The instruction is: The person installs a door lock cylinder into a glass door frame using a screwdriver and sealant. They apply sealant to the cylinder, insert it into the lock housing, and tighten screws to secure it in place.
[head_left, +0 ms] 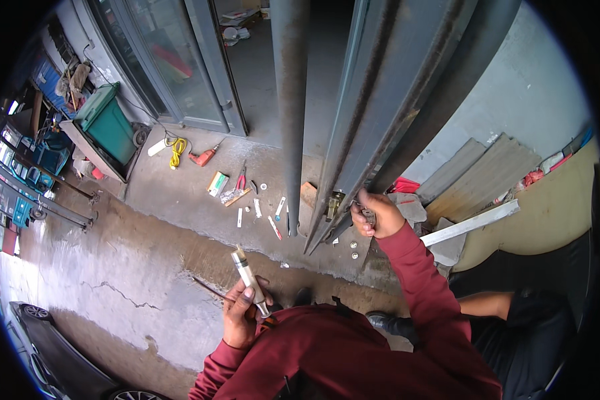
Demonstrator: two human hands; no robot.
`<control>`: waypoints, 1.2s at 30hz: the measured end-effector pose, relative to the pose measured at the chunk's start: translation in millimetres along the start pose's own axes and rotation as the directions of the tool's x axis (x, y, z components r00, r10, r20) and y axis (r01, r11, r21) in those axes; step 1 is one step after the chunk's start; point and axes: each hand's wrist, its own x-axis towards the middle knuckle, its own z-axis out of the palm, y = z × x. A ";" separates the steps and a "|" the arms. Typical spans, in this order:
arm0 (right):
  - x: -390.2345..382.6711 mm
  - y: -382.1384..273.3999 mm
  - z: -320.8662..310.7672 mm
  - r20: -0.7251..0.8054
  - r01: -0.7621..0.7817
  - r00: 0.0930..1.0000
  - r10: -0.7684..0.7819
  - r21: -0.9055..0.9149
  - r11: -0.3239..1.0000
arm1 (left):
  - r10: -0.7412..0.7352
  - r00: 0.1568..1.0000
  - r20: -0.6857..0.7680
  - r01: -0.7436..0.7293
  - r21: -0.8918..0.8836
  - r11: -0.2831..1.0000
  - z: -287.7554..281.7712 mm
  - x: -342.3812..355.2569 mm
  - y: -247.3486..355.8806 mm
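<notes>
Cylinder tool (250, 281), pale and slim with a small tip, head view: your left hand (242, 313) has its fingers wrapped around the lower end, holding it tilted, tip up and away from you, low in front of your chest and well clear of the gate, so the working end stays free.

Right hand (376, 215): you reach it forward to the bottom corner of the grey metal gate frame (353, 143), fingers clenched on a small metal part (368, 216) there; what the part is cannot be told. The grip sits just beside a brass-coloured fitting (334, 203) on the frame's lower end, likely to steady it.

Ground items, spread within reach on the concrete step (193, 193): red-handled pliers (241, 180), an orange power drill (203, 157), a yellow coiled cord (176, 151), a small box (217, 183), scattered white pieces (257, 208).

Also present: a green bin (107, 123) to the left, stone slabs (487, 177) to the right, a second person in dark clothing (513, 320) beside you.
</notes>
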 end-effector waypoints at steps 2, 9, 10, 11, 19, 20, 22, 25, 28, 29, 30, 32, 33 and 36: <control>-4.6 8.3 6.0 -0.100 0.219 0.956 -0.277 -0.385 0.896 | -0.002 1.000 0.003 0.002 -0.017 1.000 -0.1 -0.1 -0.3; 0.5 12.6 -14.9 -0.159 0.060 0.983 -0.088 -0.172 0.983 | -0.012 0.999 0.038 0.014 -0.063 0.998 -2.8 -1.0 0.5; 0.5 7.2 -20.1 0.025 -0.118 0.993 0.116 0.105 0.987 | -0.007 0.999 0.037 0.009 -0.062 0.998 -3.2 -0.8 0.6; 3.0 5.5 -20.9 0.130 -0.125 0.987 0.098 0.227 0.966 | -0.005 0.999 0.038 0.007 -0.061 0.998 -3.4 0.0 0.8; -1.6 4.7 5.3 0.221 0.406 0.593 -0.774 -0.913 0.050 | -0.001 1.000 0.020 0.002 -0.032 0.999 0.6 -0.8 2.5; -2.2 4.9 7.1 0.245 0.379 0.556 -0.794 -0.925 -0.021 | -0.002 1.000 0.016 0.002 -0.039 0.999 1.0 -0.6 2.2; -2.2 7.1 9.3 0.249 0.360 0.522 -0.816 -0.931 -0.054 | -0.001 1.000 0.013 0.002 -0.053 0.999 1.1 0.0 1.3; 0.9 13.0 10.2 0.165 0.415 0.514 -0.842 -0.906 0.076 | -0.004 1.000 0.010 0.004 -0.065 0.998 0.2 -0.6 -0.2; 5.1 18.2 11.0 -0.308 0.269 0.824 -0.475 -0.526 0.807 | -0.002 1.000 0.012 0.002 -0.066 0.998 -0.3 -1.3 -0.6; 6.0 17.1 9.7 -0.286 0.283 0.851 -0.441 -0.458 0.843 | 0.000 1.000 0.013 0.001 -0.063 0.998 0.1 -0.6 -0.4; 6.0 13.6 7.6 -0.292 0.235 0.884 -0.366 -0.399 0.886 | 0.000 1.000 0.015 0.001 -0.060 0.998 0.0 -1.5 -0.4; 5.6 5.1 2.5 -0.291 0.135 0.931 -0.219 -0.281 0.950 | -0.002 1.000 0.023 0.004 -0.074 0.997 0.7 -1.1 -0.1; 5.0 2.2 0.9 -0.280 0.080 0.949 -0.142 -0.223 0.972 | -0.002 1.000 0.024 0.004 -0.082 0.997 1.0 -1.1 -0.4; 4.3 7.0 2.3 -0.281 0.164 0.929 -0.240 -0.268 0.949 | -0.002 1.000 0.006 0.002 -0.059 0.998 1.0 -2.3 -1.2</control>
